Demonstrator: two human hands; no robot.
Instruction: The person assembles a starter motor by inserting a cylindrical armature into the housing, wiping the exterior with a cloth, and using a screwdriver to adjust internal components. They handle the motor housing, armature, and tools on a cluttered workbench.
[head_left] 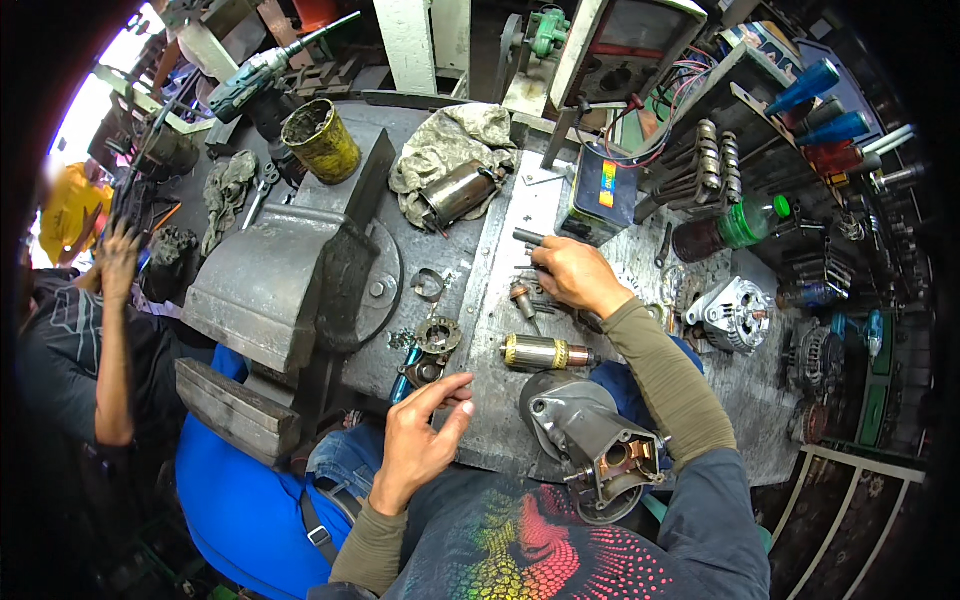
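Logging my view of the bench (pixel 500 420): armature (pixel 545 352) lies on the steel plate, long axis running left to right, commutator end toward the right. My right hand (pixel 570 275), just beyond it, curls narrow around a dark rod (pixel 528 237) and small parts. My left hand (pixel 425 435), fingers loosely spread and holding nothing, sits near-left of the armature. Motor housing (pixel 595 450) rests nearest me; vise (pixel 290 290) stands left.
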